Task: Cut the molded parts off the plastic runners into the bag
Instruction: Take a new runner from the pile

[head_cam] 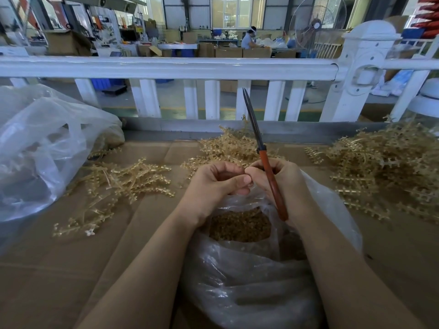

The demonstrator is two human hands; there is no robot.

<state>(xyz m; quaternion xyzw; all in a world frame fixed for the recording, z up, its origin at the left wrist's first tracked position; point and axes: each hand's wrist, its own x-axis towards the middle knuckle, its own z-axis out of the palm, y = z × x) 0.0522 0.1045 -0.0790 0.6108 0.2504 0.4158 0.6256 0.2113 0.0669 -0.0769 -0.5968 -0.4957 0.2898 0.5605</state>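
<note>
Both hands meet at centre frame above the open clear bag (249,276), which holds loose tan parts (240,225). The right hand (282,179) grips the orange-handled scissors (263,153), blades closed and pointing up. The left hand (213,184) is curled; what it pinches is hidden. Runners (389,160) lie heaped at right, more at left and centre.

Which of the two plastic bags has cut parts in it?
The bag in front, under both hands, with its mouth open on a heap of small tan parts. The big bag at far left lies crumpled, its contents unclear.
</note>
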